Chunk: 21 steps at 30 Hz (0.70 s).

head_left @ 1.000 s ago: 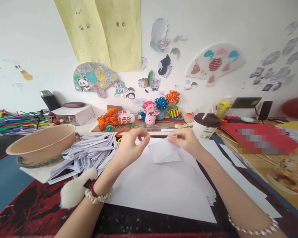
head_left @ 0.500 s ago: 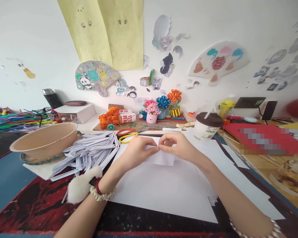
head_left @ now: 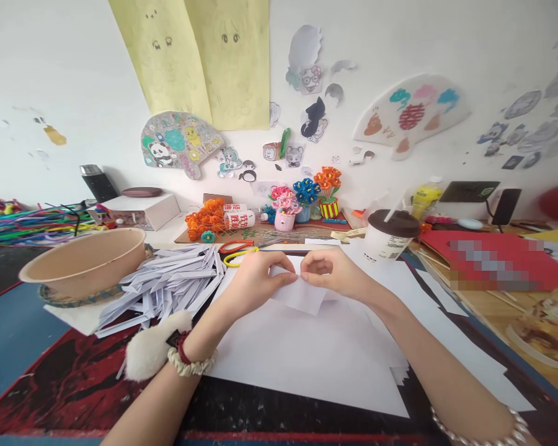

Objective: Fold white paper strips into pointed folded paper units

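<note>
Both hands meet over a small white paper piece (head_left: pixel 302 296) held just above a large white sheet (head_left: pixel 307 353) on the desk. My left hand (head_left: pixel 255 282) pinches the piece's left top edge, fingers curled. My right hand (head_left: pixel 330 272) pinches its right top edge, thumb and forefinger closed on it. The piece hangs below the fingers with a pointed lower corner. A pile of folded white paper strips (head_left: pixel 167 282) lies just left of my left hand.
A tan bowl (head_left: pixel 81 260) stands at the left. Red and yellow scissors (head_left: pixel 235 253) lie behind the hands. A lidded cup with a straw (head_left: pixel 390 238) stands at the right, beside a red folder (head_left: pixel 497 263). Paper flowers in pots (head_left: pixel 302 201) line the wall.
One second ago the hands were apart, the right holding the piece. They came together on it, and it now hangs tilted with a corner pointing down.
</note>
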Motion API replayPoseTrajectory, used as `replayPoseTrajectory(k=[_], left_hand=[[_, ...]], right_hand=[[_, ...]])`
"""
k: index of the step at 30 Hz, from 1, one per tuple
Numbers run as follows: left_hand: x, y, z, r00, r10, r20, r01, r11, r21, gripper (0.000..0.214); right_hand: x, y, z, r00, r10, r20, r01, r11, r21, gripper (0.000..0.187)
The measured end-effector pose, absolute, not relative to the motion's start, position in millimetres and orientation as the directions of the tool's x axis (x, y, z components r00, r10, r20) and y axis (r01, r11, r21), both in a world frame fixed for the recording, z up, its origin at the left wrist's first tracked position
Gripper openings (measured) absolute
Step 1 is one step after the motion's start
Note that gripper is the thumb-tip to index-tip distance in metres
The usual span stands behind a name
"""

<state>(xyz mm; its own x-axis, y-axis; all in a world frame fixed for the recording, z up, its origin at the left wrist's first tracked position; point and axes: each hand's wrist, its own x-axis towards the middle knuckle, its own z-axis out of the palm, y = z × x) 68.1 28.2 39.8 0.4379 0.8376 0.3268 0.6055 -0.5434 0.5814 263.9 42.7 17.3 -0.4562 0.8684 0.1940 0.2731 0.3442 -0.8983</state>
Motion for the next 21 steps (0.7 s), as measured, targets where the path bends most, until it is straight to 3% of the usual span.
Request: replayPoseTrajectory(k=[11, 16, 21], left_hand=[[43.3, 39.2, 51.8, 0.238, 0.838, 0.490, 0.622, -0.520, 0.586, 0.017], [52.3, 35.2, 44.8, 0.280, 0.816, 0.506, 0.554, -0.568, 0.609, 0.014], [62.8, 29.4, 40.3, 0.302, 0.809, 0.505, 0.541, -0.581, 0.608, 0.009]], right_hand=[[287.5, 51.8, 19.8, -0.320, 0.924, 0.210, 0.261, 0.299, -0.918, 0.021], [273.7, 47.5, 20.0, -0.231, 0.919, 0.320, 0.158, 0.360, -0.919, 0.035], [259.3, 44.1, 13.2, -0.190, 0.915, 0.357, 0.177, 0.390, -0.904, 0.026]])
